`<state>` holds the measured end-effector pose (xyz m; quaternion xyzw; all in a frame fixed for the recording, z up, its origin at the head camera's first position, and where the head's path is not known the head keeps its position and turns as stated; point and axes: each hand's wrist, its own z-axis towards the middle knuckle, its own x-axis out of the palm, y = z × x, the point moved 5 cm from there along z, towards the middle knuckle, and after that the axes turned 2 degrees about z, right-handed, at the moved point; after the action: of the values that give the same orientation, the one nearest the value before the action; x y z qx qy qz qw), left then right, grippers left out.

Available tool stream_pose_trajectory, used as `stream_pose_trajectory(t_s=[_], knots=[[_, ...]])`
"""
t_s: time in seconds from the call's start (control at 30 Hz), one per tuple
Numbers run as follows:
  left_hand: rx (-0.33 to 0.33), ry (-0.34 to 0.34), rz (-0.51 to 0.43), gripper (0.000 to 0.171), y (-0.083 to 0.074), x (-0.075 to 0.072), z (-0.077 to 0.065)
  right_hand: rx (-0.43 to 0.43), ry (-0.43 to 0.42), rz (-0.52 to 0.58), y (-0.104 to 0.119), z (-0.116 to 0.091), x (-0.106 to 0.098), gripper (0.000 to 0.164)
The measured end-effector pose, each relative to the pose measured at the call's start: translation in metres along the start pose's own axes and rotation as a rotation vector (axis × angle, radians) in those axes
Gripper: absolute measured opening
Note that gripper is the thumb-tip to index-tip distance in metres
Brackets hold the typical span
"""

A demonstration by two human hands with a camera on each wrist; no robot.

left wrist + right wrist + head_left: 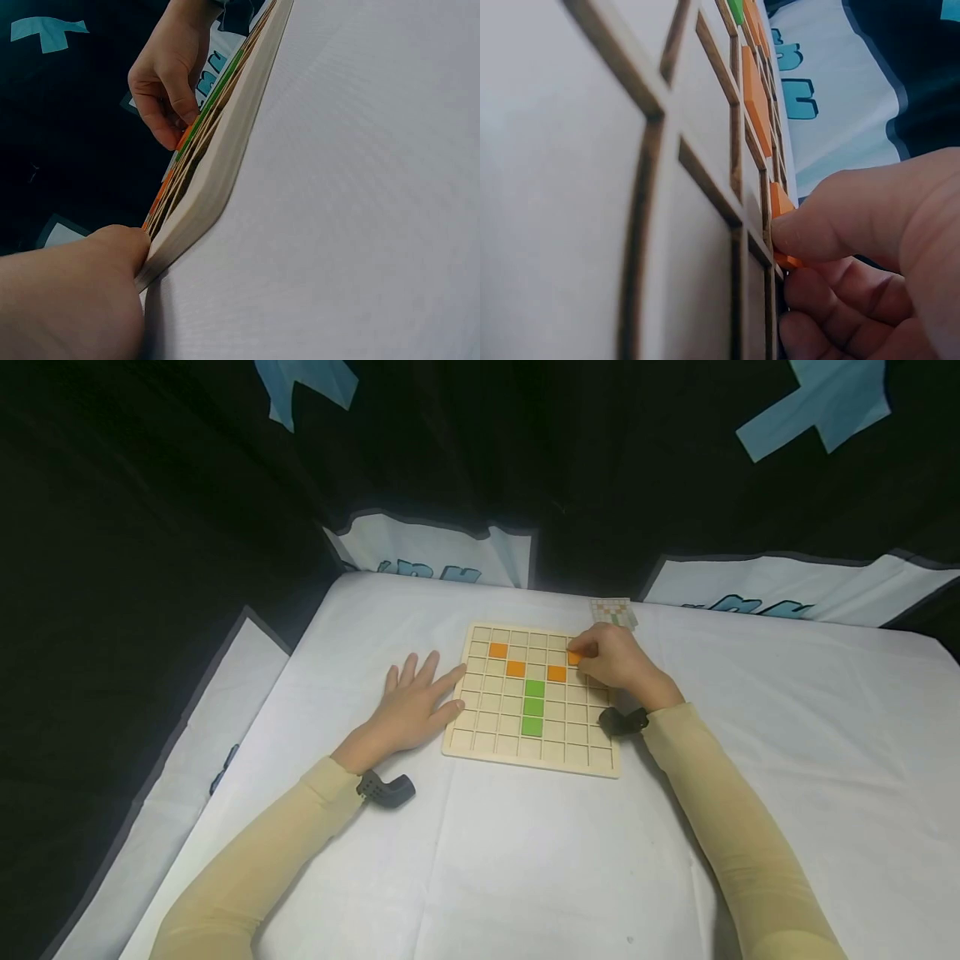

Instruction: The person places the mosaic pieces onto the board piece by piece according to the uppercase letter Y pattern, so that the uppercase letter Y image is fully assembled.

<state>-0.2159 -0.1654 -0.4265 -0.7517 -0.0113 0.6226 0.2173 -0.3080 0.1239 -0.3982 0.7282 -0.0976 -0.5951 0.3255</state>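
A square wooden grid board [495, 745] lies on the white table. Three green tiles [533, 707] form a column near its middle. Orange tiles [516, 669] sit in cells above that column, to both sides. At the board's far right my right hand [617, 662] pinches an orange tile [574, 658] between thumb and fingers, right at a cell. In the right wrist view this orange tile [780, 199] is partly hidden by the thumb. My left hand [415, 708] lies with spread fingers at the board's left edge, thumb and forefinger touching the rim.
Just behind the board's far right corner is a small card [613, 612] with a coloured grid pattern. A white cloth covers the table [525, 860]. Dark curtains [480, 452] with white and blue patches hang behind and to the left.
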Motion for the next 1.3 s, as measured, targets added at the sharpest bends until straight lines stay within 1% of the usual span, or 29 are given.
stream_pose_trajectory(t_s=[0.2, 0.47, 0.83, 0.97, 1.1, 1.3], knots=[[-0.001, -0.003, 0.001, 0.064, 0.001, 0.0, 0.001, 0.013, 0.008, 0.006, 0.001, -0.001, -0.001, 0.04], [0.007, -0.006, 0.006, 0.065, 0.002, 0.004, 0.003, 0.007, 0.021, -0.002, 0.001, -0.005, 0.0, 0.04], [0.013, -0.007, 0.003, 0.064, 0.002, 0.001, 0.005, -0.001, -0.005, -0.014, 0.001, -0.007, -0.002, 0.041], [0.013, -0.009, 0.002, 0.064, 0.003, 0.002, 0.006, 0.003, -0.024, -0.005, -0.003, -0.01, -0.004, 0.04], [0.006, -0.01, -0.006, 0.064, 0.007, 0.004, 0.003, 0.023, -0.031, -0.007, -0.009, -0.017, -0.004, 0.038], [-0.012, -0.01, -0.014, 0.064, 0.013, 0.004, 0.0, 0.049, -0.058, -0.044, -0.021, -0.038, -0.005, 0.036]])
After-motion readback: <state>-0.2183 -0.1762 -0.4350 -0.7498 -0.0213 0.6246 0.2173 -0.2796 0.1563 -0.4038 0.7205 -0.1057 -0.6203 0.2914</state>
